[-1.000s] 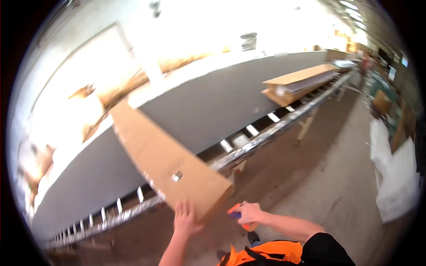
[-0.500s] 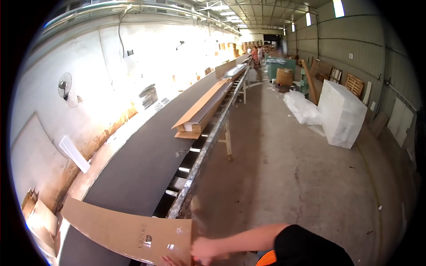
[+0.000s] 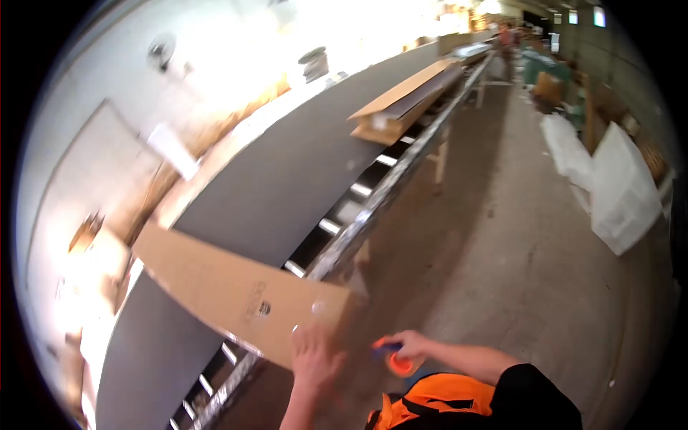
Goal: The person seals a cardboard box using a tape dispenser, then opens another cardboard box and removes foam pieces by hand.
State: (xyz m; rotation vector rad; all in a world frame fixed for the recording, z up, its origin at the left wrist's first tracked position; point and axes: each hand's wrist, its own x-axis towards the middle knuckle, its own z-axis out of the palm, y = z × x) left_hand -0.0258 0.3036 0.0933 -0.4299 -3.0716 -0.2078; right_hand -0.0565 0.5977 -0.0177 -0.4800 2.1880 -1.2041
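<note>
A long cardboard box point(image 3: 236, 283) with a small dark print lies across the dark conveyor belt point(image 3: 265, 186). My left hand point(image 3: 315, 358) rests on the box near its right end, fingers spread. To the right of that end, apart from the box, my right hand point(image 3: 411, 345) is closed around an orange and dark blue tape dispenser point(image 3: 394, 358).
Farther along the belt lies an open cardboard box point(image 3: 408, 100) with a dark sheet in it. A metal rail point(image 3: 365, 215) with rollers edges the belt. White wrapped bundles point(image 3: 623, 193) stand on the floor at the right. A person point(image 3: 506, 37) is far off.
The view has tilted down and turned. My right hand, at the box's end half a second ago, is now away from it with the dispenser. My left hand shows more fully on top.
</note>
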